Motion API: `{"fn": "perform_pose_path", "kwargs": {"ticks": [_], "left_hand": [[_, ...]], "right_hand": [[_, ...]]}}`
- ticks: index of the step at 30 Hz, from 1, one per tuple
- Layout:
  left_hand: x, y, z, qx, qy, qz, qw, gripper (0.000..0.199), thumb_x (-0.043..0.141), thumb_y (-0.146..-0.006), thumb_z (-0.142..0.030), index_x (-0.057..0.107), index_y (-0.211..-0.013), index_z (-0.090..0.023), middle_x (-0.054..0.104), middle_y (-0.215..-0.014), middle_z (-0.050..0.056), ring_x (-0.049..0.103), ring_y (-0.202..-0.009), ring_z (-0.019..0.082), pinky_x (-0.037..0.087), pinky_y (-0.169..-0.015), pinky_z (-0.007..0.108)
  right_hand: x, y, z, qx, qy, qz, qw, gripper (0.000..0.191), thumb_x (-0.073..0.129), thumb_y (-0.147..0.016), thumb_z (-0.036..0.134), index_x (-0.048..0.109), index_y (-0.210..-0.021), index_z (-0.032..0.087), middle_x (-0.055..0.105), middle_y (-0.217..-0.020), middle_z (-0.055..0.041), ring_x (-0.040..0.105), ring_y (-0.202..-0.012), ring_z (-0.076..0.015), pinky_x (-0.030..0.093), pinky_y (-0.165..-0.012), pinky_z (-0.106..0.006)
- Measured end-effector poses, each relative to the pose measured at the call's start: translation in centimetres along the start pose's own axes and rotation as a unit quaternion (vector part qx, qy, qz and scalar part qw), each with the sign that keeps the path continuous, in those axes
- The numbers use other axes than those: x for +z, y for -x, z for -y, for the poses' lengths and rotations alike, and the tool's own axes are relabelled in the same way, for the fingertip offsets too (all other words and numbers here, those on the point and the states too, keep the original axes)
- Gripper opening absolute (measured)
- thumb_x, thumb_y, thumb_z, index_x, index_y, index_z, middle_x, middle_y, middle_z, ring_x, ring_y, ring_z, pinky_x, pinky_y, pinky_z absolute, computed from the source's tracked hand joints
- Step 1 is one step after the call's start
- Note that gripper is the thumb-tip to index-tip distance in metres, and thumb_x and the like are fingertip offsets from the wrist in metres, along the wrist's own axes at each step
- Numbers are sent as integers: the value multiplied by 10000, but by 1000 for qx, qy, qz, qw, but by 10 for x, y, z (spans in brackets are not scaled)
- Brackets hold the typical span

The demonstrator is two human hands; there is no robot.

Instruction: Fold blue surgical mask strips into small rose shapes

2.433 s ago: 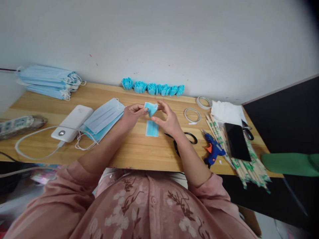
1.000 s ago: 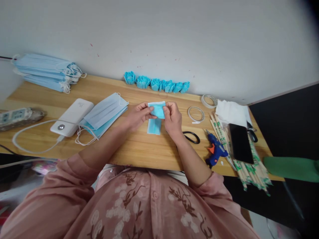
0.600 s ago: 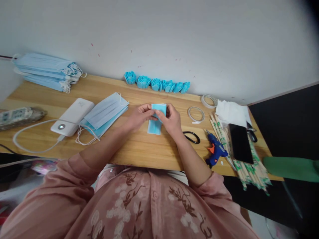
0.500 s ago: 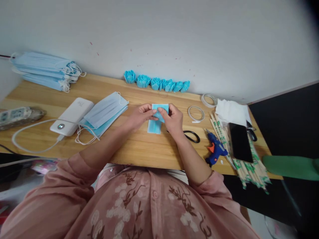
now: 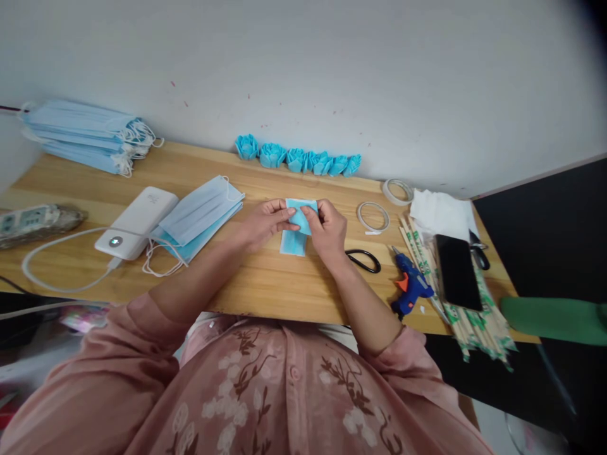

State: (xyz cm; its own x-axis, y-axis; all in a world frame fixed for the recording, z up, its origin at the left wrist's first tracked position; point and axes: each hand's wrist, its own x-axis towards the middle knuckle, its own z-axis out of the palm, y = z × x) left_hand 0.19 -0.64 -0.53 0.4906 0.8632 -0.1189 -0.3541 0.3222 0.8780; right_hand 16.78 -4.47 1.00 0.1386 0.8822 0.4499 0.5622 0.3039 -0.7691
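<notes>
My left hand (image 5: 268, 222) pinches the left side of a small light-blue fabric piece (image 5: 302, 215) above the middle of the table. On its right side, my right hand (image 5: 328, 229) grips the same piece, thumb on top. Beneath it lies another blue piece (image 5: 293, 243) on the wood, partly covered. Black scissor handles (image 5: 364, 260) show to the right of my right wrist; the blades are hidden. Two blue face masks (image 5: 199, 212) lie beyond my left forearm. Several blue fabric flowers (image 5: 296, 159) stand in a row along the wall.
On the wooden table (image 5: 279, 291) are a white power bank (image 5: 137, 222) with a cable, a mask stack (image 5: 85, 136), two tape rolls (image 5: 373, 217), a blue glue gun (image 5: 411, 284), a black phone (image 5: 458, 272) on wrapped sticks (image 5: 478, 328), and white tissue (image 5: 443, 212). A green object (image 5: 552, 319) juts past the right edge.
Both hands have shifted slightly left with the held blue piece. More of the scissor handle shows beside my right wrist.
</notes>
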Motion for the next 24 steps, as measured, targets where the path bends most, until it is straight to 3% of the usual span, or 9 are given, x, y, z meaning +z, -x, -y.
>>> {"fn": "perform_pose_path", "kwargs": {"ticks": [4, 10, 15, 20, 24], "left_hand": [[4, 1, -3, 8, 4, 0, 1000, 312, 877, -703, -375, 686, -791, -144, 646, -782, -6, 624, -742, 98, 590, -758, 272], [7, 1, -3, 14, -27, 29, 999, 393, 871, -682, -428, 743, -915, -138, 734, -936, 46, 657, -816, 131, 571, -767, 280], [4, 1, -1, 56, -113, -21, 992, 327, 807, -726, -448, 738, -818, -141, 719, -818, 22, 645, -784, 141, 566, -810, 327], [6, 3, -3, 91, -249, -46, 963, 201, 694, -792, -345, 678, -723, -156, 638, -687, -18, 601, -674, 119, 519, -696, 269], [11, 7, -5, 111, -334, -34, 935, 225, 622, -812, -283, 583, -625, -164, 591, -615, -23, 541, -614, 101, 429, -607, 227]], "right_hand": [[-1, 0, 0, -1, -5, -3, 1000, 447, 491, -968, 534, 358, -661, 239, 368, -570, 60, 355, -537, -108, 316, -554, -270], [0, 2, -1, -6, -6, 5, 1000, 463, 475, -971, 569, 395, -665, 230, 394, -572, 59, 362, -538, -101, 305, -546, -262], [-3, 0, -3, 4, -2, 8, 1000, 410, 497, -970, 562, 540, -733, 231, 495, -589, 48, 443, -545, -118, 370, -565, -270], [-10, -7, -5, -95, -5, 58, 994, 260, 644, -906, 503, 682, -945, 249, 730, -938, -42, 653, -885, -216, 510, -807, -369], [-11, -8, -2, -136, 3, 97, 986, 178, 628, -936, 415, 710, -894, 262, 731, -887, -35, 650, -871, -218, 508, -825, -391]]}}
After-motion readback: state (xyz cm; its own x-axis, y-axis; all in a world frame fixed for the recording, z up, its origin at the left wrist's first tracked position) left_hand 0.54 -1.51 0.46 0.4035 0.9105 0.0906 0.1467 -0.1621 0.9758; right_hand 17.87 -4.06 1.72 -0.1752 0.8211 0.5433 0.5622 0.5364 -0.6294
